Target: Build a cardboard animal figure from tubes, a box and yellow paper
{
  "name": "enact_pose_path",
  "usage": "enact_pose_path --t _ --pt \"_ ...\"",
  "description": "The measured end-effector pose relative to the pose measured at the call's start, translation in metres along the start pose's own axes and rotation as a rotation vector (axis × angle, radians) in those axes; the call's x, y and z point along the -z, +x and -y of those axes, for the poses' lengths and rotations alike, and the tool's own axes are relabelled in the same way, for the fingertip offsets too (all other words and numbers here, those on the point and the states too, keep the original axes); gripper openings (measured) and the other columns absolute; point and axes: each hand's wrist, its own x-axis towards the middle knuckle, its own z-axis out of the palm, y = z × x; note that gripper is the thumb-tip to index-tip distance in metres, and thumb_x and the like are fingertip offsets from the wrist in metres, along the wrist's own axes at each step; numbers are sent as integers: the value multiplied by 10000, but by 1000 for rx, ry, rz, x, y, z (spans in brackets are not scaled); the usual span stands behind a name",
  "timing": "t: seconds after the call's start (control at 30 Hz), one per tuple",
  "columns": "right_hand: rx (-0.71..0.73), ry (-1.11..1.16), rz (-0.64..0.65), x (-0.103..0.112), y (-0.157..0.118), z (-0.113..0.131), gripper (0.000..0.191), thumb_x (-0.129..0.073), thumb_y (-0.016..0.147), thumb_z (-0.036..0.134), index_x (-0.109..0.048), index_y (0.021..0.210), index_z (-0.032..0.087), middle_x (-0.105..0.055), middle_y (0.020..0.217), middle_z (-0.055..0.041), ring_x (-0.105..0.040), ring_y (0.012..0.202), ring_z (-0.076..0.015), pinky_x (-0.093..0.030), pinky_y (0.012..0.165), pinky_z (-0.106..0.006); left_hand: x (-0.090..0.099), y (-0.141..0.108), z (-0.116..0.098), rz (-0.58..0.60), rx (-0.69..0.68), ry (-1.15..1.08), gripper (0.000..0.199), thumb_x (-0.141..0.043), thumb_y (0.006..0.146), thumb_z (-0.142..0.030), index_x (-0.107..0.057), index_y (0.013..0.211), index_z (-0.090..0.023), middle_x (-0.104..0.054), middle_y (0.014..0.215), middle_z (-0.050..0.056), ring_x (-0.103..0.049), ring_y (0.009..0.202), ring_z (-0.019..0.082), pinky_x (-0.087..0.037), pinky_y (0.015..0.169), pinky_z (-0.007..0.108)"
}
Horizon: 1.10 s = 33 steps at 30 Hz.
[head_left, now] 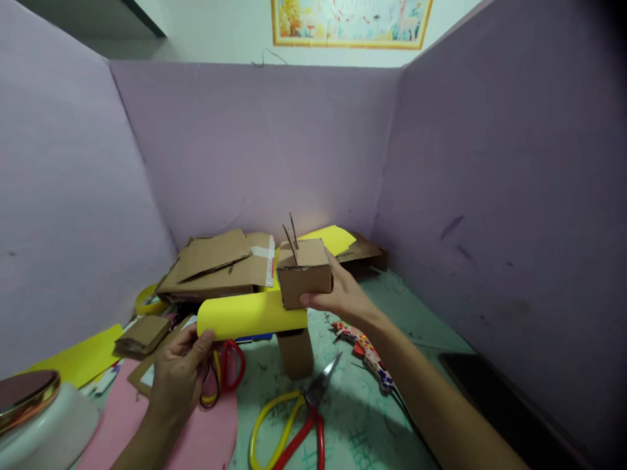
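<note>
My right hand (pixel 337 290) grips a small cardboard box (pixel 306 284) from its right side, thumb on the front face. Two thin dark sticks (pixel 292 241) stick up from the box's top. A curled strip of yellow paper (pixel 249 314) runs left from beneath the box, and my left hand (pixel 183 362) pinches its left end between thumb and fingers. Below the yellow paper stands a cardboard block (pixel 295 354); whether it is joined to the paper cannot be made out.
Scissors with yellow and red handles (pixel 313 405) lie in front on the green table (pixel 343 431). A patterned glue gun (pixel 365 352) is at right. Red-handled scissors (pixel 235 365), pink paper (pixel 210 431) and a white container (pixel 44 424) are left; cardboard sheets (pixel 220 264) lie behind. Purple panels (pixel 255 143) surround the table.
</note>
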Motion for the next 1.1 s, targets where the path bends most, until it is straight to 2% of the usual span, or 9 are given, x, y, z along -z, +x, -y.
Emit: enact_pose_path --t 0.13,0.3,0.43,0.57,0.67,0.8,0.9,1.1 --pt "15 -49 0 0 0 -3 788 -753 612 193 -407 1316 271 -582 1153 -24 -536 1043 -233 -433 889 -372 4 1 3 23 -23 11 509 -873 404 -373 -694 838 -178 -732 762 8 -665 659 160 -550 608 216" --pt "13 -35 -27 2 2 -5 916 -761 593 203 -302 1383 278 -547 1257 -52 -513 1109 -258 -397 951 -416 10 0 8 130 -148 103 426 -781 599 -416 -667 938 -183 -716 888 24 -656 839 204 -527 730 257" --pt "-2 -67 -35 3 2 -5 922 -737 611 221 -267 1402 284 -536 1280 -57 -507 1133 -272 -386 970 -446 7 -1 9 76 -204 61 442 -729 635 -467 -633 953 -175 -692 892 30 -625 922 234 -513 753 286" --pt "-22 -80 -40 4 1 -2 951 -755 596 226 -261 1407 277 -524 1300 -63 -492 1155 -274 -377 982 -442 3 -1 5 27 -205 50 390 -679 679 -460 -622 948 -183 -675 834 16 -629 834 221 -518 693 301" --pt "-33 -65 -42 4 2 0 952 -763 578 237 -284 1400 265 -533 1281 -70 -491 1151 -282 -375 982 -447 3 -1 -2 -6 -212 33 322 -638 698 -450 -629 866 -176 -651 779 9 -618 744 199 -510 637 295" --pt "-38 -51 -45 3 2 -1 940 -767 576 230 -305 1394 269 -528 1281 -70 -491 1150 -285 -367 986 -450 5 -1 -9 -30 -269 20 226 -616 708 -390 -643 748 -169 -632 777 6 -600 754 169 -481 615 241" --pt "-30 -49 -38 4 1 -2 942 -770 577 223 -304 1393 288 -513 1308 -60 -474 1174 -281 -354 1001 -447 5 -4 -11 -31 -265 35 183 -623 696 -334 -657 738 -159 -635 762 9 -598 743 163 -476 608 229" --pt "-35 -56 -42 6 1 -4 944 -766 596 222 -274 1400 266 -499 1333 -68 -483 1180 -271 -364 1001 -426 3 -4 -7 -32 -226 45 184 -620 691 -335 -667 742 -165 -647 734 6 -599 703 162 -487 601 235"
